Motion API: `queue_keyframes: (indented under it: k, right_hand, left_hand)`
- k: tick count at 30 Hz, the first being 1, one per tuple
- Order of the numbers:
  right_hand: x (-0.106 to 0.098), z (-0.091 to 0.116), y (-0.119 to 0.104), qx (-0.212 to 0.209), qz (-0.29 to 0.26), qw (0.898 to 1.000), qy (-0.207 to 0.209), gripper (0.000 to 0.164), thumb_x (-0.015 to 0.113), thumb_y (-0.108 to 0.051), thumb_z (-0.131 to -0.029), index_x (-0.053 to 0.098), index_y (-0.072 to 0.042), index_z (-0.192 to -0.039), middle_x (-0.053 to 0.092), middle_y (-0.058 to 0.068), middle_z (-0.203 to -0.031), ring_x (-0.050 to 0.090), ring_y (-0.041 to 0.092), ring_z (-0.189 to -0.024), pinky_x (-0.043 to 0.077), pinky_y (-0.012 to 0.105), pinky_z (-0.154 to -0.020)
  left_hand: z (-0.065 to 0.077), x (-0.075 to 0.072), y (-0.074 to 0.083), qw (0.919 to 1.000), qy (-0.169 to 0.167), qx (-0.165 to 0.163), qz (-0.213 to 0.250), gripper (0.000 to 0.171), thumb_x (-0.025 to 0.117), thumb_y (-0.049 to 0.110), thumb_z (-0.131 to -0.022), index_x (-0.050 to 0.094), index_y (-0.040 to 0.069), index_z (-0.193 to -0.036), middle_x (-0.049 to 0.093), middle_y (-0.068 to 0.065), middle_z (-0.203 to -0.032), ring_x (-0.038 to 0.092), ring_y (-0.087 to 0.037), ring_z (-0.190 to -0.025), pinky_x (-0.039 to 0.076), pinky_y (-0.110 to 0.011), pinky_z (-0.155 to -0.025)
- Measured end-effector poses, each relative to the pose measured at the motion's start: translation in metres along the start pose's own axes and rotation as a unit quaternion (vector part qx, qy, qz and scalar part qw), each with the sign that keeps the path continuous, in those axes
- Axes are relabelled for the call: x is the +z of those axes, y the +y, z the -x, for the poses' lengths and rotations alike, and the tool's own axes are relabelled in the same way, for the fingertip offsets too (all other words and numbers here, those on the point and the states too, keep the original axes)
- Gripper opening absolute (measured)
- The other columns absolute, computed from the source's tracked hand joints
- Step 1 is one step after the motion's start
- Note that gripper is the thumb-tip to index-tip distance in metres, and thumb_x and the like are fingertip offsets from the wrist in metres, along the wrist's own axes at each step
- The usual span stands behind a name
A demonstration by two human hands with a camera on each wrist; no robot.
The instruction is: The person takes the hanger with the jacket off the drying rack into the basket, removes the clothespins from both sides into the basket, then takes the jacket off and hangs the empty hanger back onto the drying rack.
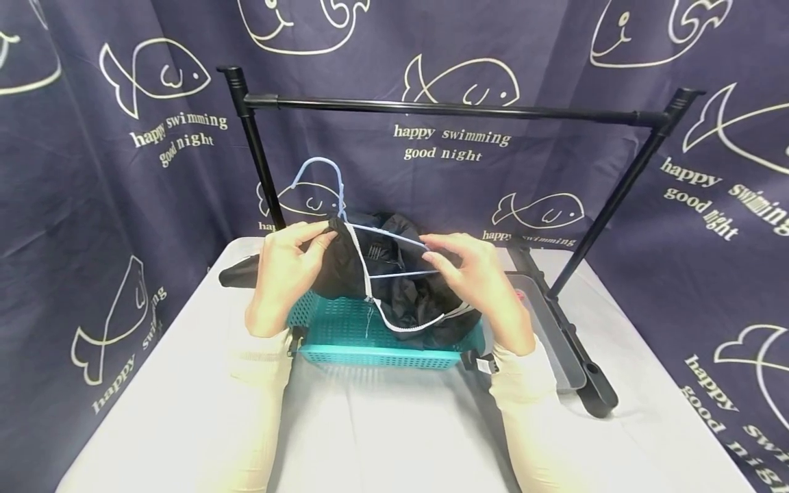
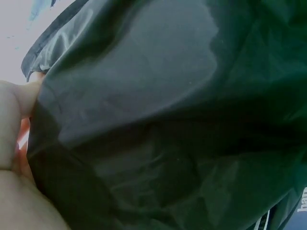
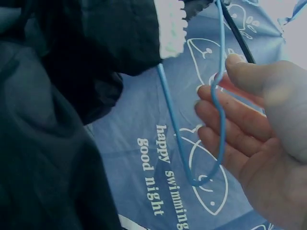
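Note:
A black jacket with a white zipper hangs over a teal basket. Inside its opening lies a light blue clothes hanger, whose hook rises above the collar at the left. My left hand pinches the jacket's edge beside the hook; its thumb side shows in the left wrist view, where black cloth fills most of the picture. With thumb and fingers my right hand holds the hanger's right end. In the right wrist view, the hanger's rounded end sticks out of the cloth, bare of the jacket.
A black clothes rack stands behind, its horizontal bar above the basket and its right foot on the white table. A grey tray lies right of the basket. Printed blue cloth hangs behind.

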State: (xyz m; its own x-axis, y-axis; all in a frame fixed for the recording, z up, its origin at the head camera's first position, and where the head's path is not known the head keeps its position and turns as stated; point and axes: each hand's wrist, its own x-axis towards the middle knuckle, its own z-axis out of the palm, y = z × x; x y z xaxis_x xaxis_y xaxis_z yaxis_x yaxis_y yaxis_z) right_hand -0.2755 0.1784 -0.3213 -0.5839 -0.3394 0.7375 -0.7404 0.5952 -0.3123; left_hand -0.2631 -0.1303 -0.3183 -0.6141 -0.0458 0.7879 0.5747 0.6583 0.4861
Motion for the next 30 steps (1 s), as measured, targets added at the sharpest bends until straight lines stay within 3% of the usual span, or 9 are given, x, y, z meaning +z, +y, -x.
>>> queue_keyframes:
  k: [9,19,30]
  right_hand:
    - [0.0032,0.0020,0.0023,-0.008,-0.019,1.000,0.010,0.016,0.085,-0.011,-0.086,0.082,-0.012,-0.102,0.078,0.000,-0.091,0.065,0.011,-0.073,0.050,0.025,-0.069]
    - [0.0046,0.0021,0.0007,-0.017,-0.012,1.000,0.009,0.009,0.082,-0.006,-0.087,0.081,-0.009,-0.096,0.075,0.002,-0.083,0.063,0.011,-0.068,0.052,0.031,-0.064]
    - [0.0043,0.0000,0.0010,-0.026,0.000,0.999,0.046,0.011,0.079,0.002,-0.087,0.081,-0.007,-0.093,0.074,0.003,-0.080,0.060,0.012,-0.067,0.044,0.021,-0.064]
  left_hand:
    - [-0.0003,0.0028,0.0032,0.9999,-0.003,0.011,0.001,0.018,0.082,0.016,-0.089,0.084,0.017,-0.106,0.069,-0.001,-0.074,0.040,-0.012,-0.049,0.030,-0.025,-0.050]
    - [0.0017,0.0035,0.0037,0.9999,-0.001,0.013,0.001,0.017,0.082,0.016,-0.088,0.084,0.016,-0.106,0.074,-0.003,-0.081,0.043,-0.015,-0.054,0.033,-0.030,-0.053]
    - [-0.0001,0.0038,0.0029,0.9999,-0.006,0.012,0.002,0.017,0.081,0.018,-0.090,0.084,0.017,-0.107,0.073,-0.002,-0.080,0.042,-0.015,-0.056,0.033,-0.032,-0.054]
